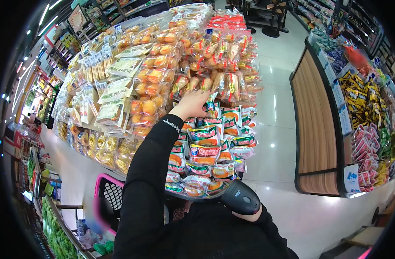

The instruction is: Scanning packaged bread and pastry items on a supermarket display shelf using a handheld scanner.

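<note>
My left hand (194, 104) reaches over the packed bread display, its fingers at a small green-and-white wrapped bread pack (212, 105); whether they grip it cannot be told. Just beyond the fingers lie long bread rolls (206, 84) in clear bags. Nearer my body, wrapped buns (204, 136) in green, white and orange packs lie in stacked rows. My right hand (249, 216), mostly covered, is close to my body and holds a black handheld barcode scanner (240, 197) at the display's near edge. Bags of round orange-brown buns (149, 107) lie left of my left hand.
Flat white bread packs (114, 94) and yellow packs (100, 145) fill the display's left side. At the right, past a tiled aisle (272, 129), stands a wood-panelled snack bin (320, 129). A pink-rimmed black basket or cart (111, 194) is at lower left. Fans (275, 16) stand at the back.
</note>
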A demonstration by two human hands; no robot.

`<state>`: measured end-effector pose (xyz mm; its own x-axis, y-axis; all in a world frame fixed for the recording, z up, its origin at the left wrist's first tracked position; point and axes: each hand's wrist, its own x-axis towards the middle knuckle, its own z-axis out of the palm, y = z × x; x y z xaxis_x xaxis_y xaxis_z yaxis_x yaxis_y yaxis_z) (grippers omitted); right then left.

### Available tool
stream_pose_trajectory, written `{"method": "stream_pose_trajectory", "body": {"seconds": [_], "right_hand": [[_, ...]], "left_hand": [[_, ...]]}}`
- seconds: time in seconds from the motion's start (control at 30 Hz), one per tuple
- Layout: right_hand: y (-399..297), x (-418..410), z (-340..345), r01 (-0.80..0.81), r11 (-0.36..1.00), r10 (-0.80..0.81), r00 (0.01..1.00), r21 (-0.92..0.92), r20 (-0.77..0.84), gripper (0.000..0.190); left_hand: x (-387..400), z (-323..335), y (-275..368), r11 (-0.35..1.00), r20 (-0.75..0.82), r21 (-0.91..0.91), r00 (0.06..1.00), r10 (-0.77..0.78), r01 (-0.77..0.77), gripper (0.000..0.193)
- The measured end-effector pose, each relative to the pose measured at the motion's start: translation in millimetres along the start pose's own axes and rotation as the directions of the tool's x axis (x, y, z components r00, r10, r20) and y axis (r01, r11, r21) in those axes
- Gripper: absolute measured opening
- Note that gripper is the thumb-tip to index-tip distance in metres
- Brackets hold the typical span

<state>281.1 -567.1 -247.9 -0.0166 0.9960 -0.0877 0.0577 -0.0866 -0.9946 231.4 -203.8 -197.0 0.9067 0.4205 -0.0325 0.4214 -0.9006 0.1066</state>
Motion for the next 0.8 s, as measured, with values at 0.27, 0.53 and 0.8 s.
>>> {"method": "stream_pose_trajectory", "body": {"seconds": [0.27, 0.53, 0.8], "right_hand": [[-3.9, 23.3, -26.8, 0.133, 0.991, -0.133, 0.989, -0.003, 0.069, 0.037], [-3.4, 48.5, -42.1, 0.322, 0.945, -0.288, 0.897, -0.052, 0.335, 0.039], [2.0, 42.3, -57.6, 0.292, 0.952, -0.307, 0.882, 0.096, 0.357, 0.039]], "left_hand": [[-10.9, -34.5, -6.2, 0.897, -0.312, -0.413, 0.902, -0.299, 0.155, 0.083], [-9.3, -14.5, -11.8, 0.549, -0.042, -0.698, 0.738, -0.674, 0.461, 0.074], [10.5, -33.9, 12.3, 0.739, 0.046, 0.078, 0.738, -0.673, 0.669, 0.038]]}}
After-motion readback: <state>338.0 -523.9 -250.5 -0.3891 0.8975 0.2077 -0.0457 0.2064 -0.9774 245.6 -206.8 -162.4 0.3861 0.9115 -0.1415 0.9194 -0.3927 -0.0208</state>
